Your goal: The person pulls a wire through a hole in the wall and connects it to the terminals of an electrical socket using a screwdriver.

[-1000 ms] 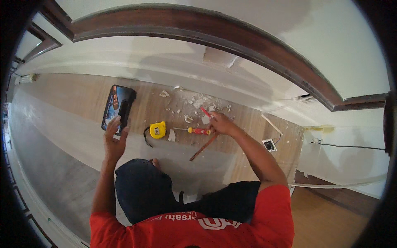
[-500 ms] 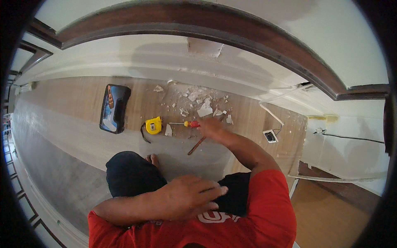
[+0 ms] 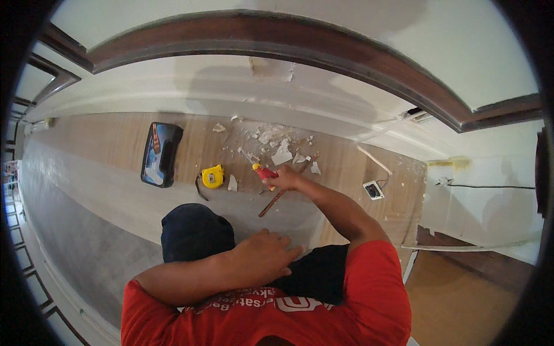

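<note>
Gripping a screwdriver with a red handle [image 3: 264, 172], the person's right hand [image 3: 287, 179] reaches out over a wooden floor [image 3: 115, 138], fingers closed around the tool. Its handle is red with a yellow band, and a thin metal shaft points up and left toward a scatter of white plaster chips [image 3: 281, 151] lying near the white baseboard [image 3: 190, 104]. To work well from here, the tip probably wants to stay low and steady, with light pressure so that it does not slip across the boards. The left hand [image 3: 262, 259] lies flat and open across the person's lap, fingers spread on dark trousers, holding nothing. A brown pencil-like stick [image 3: 272, 203] rests on the floor just below the right hand. To the left sits a yellow tape measure [image 3: 212, 176] with a small white chip beside it, and further left a black, tray-like object [image 3: 160, 153] with a glossy face. To the right lie a small white wall outlet plate [image 3: 373, 190] and a thin white strip of trim [image 3: 374, 160]. A dark wooden rail [image 3: 288, 34] curves across the top of the view
</note>
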`<state>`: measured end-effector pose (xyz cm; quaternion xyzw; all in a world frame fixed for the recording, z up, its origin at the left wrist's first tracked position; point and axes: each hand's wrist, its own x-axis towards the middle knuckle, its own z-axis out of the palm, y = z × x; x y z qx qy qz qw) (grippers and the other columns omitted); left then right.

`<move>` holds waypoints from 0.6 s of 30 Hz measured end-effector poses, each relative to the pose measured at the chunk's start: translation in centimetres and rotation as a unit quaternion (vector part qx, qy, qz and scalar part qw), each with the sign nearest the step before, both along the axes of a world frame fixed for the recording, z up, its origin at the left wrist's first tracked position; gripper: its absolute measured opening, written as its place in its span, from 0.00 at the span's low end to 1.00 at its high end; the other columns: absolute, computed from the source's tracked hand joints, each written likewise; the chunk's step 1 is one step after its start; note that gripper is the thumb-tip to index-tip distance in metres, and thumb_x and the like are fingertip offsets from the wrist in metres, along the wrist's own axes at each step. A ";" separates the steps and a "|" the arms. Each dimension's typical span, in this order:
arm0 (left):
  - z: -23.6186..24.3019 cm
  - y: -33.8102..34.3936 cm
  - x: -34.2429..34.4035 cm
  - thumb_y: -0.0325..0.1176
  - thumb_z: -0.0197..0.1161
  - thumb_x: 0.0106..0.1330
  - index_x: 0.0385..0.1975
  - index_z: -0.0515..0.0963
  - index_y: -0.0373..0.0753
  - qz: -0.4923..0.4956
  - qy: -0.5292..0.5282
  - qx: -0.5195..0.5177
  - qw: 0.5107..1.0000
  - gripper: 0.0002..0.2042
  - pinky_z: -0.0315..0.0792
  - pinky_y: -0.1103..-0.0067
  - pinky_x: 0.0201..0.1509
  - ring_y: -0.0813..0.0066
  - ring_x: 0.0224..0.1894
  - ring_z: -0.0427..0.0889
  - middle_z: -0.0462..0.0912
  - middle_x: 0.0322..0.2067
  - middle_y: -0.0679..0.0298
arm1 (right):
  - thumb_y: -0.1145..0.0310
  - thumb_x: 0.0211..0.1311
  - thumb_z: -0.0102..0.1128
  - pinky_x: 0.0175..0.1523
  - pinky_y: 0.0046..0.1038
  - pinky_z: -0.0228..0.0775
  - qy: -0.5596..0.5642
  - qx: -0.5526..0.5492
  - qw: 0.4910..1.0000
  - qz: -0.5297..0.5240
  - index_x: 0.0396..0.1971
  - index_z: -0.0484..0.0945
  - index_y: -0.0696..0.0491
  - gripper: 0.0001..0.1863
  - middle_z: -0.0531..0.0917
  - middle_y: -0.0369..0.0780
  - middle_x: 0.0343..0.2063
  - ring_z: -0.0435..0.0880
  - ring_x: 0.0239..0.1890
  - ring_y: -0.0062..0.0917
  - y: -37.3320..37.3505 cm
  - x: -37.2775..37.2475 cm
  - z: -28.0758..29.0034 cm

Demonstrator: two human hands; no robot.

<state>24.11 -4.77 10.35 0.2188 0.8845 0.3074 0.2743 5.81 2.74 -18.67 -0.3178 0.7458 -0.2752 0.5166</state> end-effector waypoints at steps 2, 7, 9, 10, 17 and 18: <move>0.2 0.1 0.2 0.44 0.64 0.64 0.61 0.70 0.37 -0.010 -0.011 -0.016 1.000 0.28 0.74 0.62 0.54 0.50 0.48 0.81 0.80 0.46 0.49 | 0.35 0.50 0.69 0.26 0.32 0.71 -0.037 0.038 0.999 -0.001 0.27 0.84 0.58 0.34 0.77 0.37 0.16 0.78 0.18 0.24 -0.4 -0.2 1.7; 0.6 0.0 0.6 0.44 0.65 0.63 0.61 0.72 0.37 -0.025 0.001 -0.028 0.999 0.28 0.74 0.62 0.54 0.51 0.48 0.81 0.80 0.45 0.49 | 0.38 0.55 0.67 0.19 0.27 0.57 -0.249 0.104 0.957 -0.105 0.24 0.80 0.50 0.27 0.66 0.30 0.11 0.63 0.12 0.16 -0.9 -0.3 2.4; 0.5 -0.2 1.0 0.45 0.65 0.64 0.61 0.71 0.38 -0.025 0.003 -0.025 0.999 0.28 0.74 0.63 0.53 0.51 0.47 0.81 0.80 0.44 0.50 | 0.40 0.59 0.65 0.19 0.25 0.51 -0.339 0.103 0.925 -0.136 0.24 0.78 0.49 0.25 0.61 0.28 0.10 0.57 0.11 0.15 -1.3 -0.2 3.0; 0.5 -0.4 1.2 0.45 0.65 0.64 0.61 0.71 0.38 -0.023 0.004 -0.023 0.999 0.28 0.74 0.63 0.53 0.51 0.47 0.81 0.80 0.44 0.50 | 0.41 0.60 0.65 0.19 0.25 0.50 -0.356 0.091 0.920 -0.140 0.24 0.78 0.49 0.24 0.60 0.27 0.10 0.56 0.11 0.15 -1.4 -0.2 3.5; 0.7 -0.7 2.4 0.45 0.65 0.63 0.61 0.71 0.38 -0.015 0.029 -0.018 0.999 0.28 0.74 0.63 0.53 0.51 0.46 0.82 0.81 0.44 0.50 | 0.41 0.62 0.62 0.21 0.26 0.57 -0.407 0.049 0.907 -0.101 0.28 0.80 0.49 0.23 0.63 0.28 0.11 0.60 0.13 0.16 -1.5 0.2 5.8; 0.7 -0.7 2.5 0.45 0.65 0.63 0.61 0.72 0.38 -0.013 0.032 -0.017 0.999 0.28 0.74 0.63 0.53 0.51 0.46 0.82 0.81 0.43 0.50 | 0.41 0.62 0.62 0.21 0.27 0.59 -0.401 0.043 0.911 -0.091 0.29 0.81 0.50 0.24 0.64 0.29 0.11 0.62 0.13 0.16 -1.4 0.3 5.3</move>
